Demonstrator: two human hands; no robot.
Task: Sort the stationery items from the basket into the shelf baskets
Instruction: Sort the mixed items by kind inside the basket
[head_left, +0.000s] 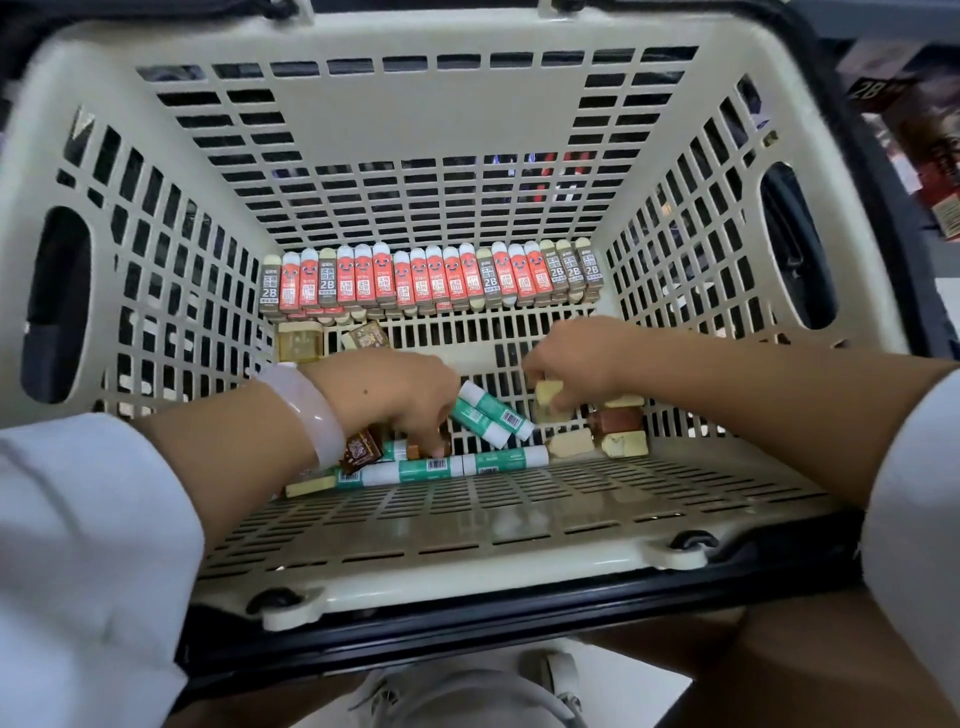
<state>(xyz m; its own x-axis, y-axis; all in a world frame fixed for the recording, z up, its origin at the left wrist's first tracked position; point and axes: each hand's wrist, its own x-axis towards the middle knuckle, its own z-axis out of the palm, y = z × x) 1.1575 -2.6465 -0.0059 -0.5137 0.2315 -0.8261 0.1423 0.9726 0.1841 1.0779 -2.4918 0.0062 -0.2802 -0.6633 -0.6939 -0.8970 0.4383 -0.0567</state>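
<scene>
Left hand (395, 395) holds green-and-white glue sticks (491, 418) low in cream slotted plastic basket (415, 525); right hand (569, 366) pinches pale yellow eraser block (549, 397). Advise: keep kinds separate per hand, lift clear of loose pile

both forearms are bare below loose white sleeves (78, 519) pushed up toward the elbows. a smooth, pale pinkish-white bangle (306, 410) circles the wrist of the left hand (395, 395). the right hand (576, 358) wears nothing.
</scene>
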